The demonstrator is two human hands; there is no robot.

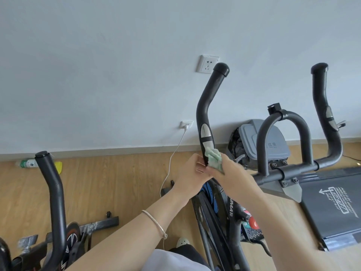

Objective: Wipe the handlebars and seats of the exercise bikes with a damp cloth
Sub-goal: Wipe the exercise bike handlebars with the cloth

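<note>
Right grip: we see the right hand closed around a pale green cloth, pressing it against the lower part of the left handlebar, just under its silver sensor plate.
Left grip: the left hand is curled round the same bar, just beside the cloth, its fingers touching the right hand; a thin bracelet sits on that forearm.
Cloth: bunched, half hidden by the right hand, touching the bar.
Handlebars: the wiped bar rises and bends toward the wall; its twin, the right handlebar, stands well apart, with a looped centre bar between them.
Second bike: we find another black handlebar near the floor's left edge.
Floor: wood floor; a grey lidded bin stands against the wall behind the looped bar, a treadmill deck lies toward the right edge, and a plastic bottle lies by the skirting at the left.
Wall: two sockets; a white cable hangs from the lower one down to the floor.
</note>
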